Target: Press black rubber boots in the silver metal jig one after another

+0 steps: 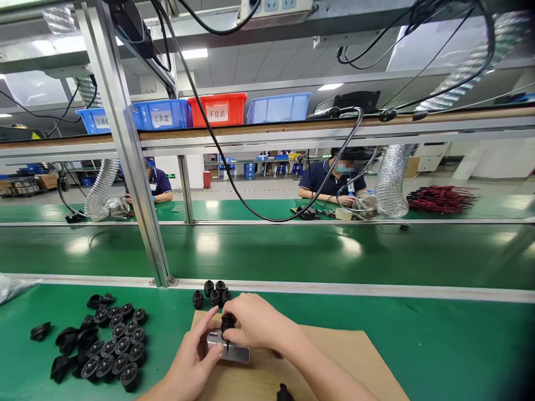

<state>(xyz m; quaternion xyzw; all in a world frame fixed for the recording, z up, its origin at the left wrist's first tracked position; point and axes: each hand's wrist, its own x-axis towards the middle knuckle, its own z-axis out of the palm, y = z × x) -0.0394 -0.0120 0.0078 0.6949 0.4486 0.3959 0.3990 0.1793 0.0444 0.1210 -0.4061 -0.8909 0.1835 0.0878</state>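
My left hand grips the left end of a small silver metal block, thumb on its near side. The block rests on a brown sheet of cardboard. Fingers of my right hand close round a small black plastic part standing upright on top of the block. Its lower end meets the metal; how it sits there is partly hidden by my fingers. Just beyond the hands stands a group of similar black parts. Another black piece lies on the cardboard at the bottom edge.
Many round black caps and loose black pieces lie on the green bench at left. A metal post rises behind them. A black cable hangs ahead. Across the green belt sit two co-workers; red-black wires lie there.
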